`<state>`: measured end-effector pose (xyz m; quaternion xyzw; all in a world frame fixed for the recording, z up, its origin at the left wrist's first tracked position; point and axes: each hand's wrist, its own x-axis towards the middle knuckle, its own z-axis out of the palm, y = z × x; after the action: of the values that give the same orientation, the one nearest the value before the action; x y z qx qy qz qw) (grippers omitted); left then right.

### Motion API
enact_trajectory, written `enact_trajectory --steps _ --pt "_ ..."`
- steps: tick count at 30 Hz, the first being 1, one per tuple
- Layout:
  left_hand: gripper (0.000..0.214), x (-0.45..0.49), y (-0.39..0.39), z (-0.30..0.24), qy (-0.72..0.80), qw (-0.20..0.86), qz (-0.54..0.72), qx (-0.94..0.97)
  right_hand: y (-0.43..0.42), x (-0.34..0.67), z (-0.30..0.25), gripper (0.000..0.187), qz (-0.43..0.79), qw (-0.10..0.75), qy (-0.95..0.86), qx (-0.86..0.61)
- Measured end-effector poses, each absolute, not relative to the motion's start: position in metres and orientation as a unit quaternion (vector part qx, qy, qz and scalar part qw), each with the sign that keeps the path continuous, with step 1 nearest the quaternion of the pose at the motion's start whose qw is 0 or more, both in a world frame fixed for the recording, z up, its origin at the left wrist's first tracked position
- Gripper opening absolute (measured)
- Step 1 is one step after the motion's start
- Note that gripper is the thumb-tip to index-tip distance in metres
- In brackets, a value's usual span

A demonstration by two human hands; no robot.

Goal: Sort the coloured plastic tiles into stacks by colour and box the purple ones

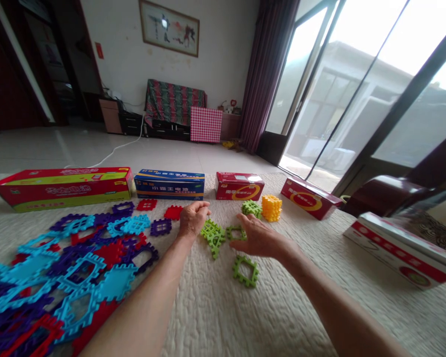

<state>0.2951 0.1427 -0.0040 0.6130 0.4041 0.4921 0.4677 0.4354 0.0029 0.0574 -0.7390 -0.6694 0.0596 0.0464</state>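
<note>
Across the left of the cream quilted cover [215, 307], blue, purple and red notched plastic pieces [111, 254] are lying in a loose pile. The left hand [194, 218] is holding its fingers curled; whether it is gripping anything cannot be told. Just right of it, flat green panels [213, 238] are tapering toward the wearer. One square green frame [230, 233] is lying between the hands, nearer the right hand [258, 237], whose thumb and fingers are standing apart beside it; contact is unclear. Beyond, a toothed yellow block [271, 208] is standing.
</note>
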Motion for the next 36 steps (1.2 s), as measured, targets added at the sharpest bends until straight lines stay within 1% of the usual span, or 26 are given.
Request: enact_trajectory --steps 2,6,9,12,14,17,19,22,24,26,32,36 --pt "0.028 0.295 0.143 -0.004 0.403 0.465 0.491 0.616 0.002 0.43 0.057 0.062 0.045 0.041 -0.64 -0.766" --pt "0.028 0.294 0.143 -0.003 0.402 0.464 0.487 0.621 0.003 0.422 0.053 0.039 0.006 0.028 -0.634 -0.773" --pt "0.028 0.294 0.142 -0.002 0.401 0.466 0.486 0.622 0.003 0.422 0.053 0.031 0.009 0.03 -0.635 -0.772" --pt "0.028 0.294 0.142 -0.002 0.401 0.468 0.484 0.621 0.002 0.428 0.057 0.029 0.026 0.036 -0.627 -0.778" --pt "0.028 0.294 0.141 -0.002 0.403 0.469 0.484 0.618 0.002 0.433 0.063 0.03 0.033 0.054 -0.63 -0.774" --pt "0.027 0.294 0.142 -0.002 0.404 0.469 0.484 0.619 0.005 0.443 0.074 0.029 0.019 0.117 -0.622 -0.774" --pt "0.027 0.294 0.142 -0.002 0.404 0.468 0.482 0.62 0.009 0.452 0.078 0.029 -0.017 0.169 -0.606 -0.777" --pt "0.027 0.294 0.141 -0.001 0.407 0.469 0.481 0.619 0.016 0.465 0.073 0.029 -0.079 0.233 -0.575 -0.78" --pt "0.027 0.295 0.14 0.0 0.409 0.469 0.48 0.618 0.019 0.472 0.066 0.028 -0.1 0.256 -0.558 -0.783" --pt "0.027 0.294 0.14 0.001 0.41 0.469 0.48 0.618 0.021 0.475 0.061 0.028 -0.104 0.26 -0.549 -0.788" --pt "0.027 0.295 0.141 -0.001 0.408 0.466 0.479 0.622 0.02 0.477 0.059 0.028 -0.092 0.233 -0.525 -0.814" --pt "0.027 0.295 0.141 -0.001 0.408 0.466 0.479 0.622 0.021 0.481 0.055 0.028 -0.095 0.232 -0.526 -0.813"
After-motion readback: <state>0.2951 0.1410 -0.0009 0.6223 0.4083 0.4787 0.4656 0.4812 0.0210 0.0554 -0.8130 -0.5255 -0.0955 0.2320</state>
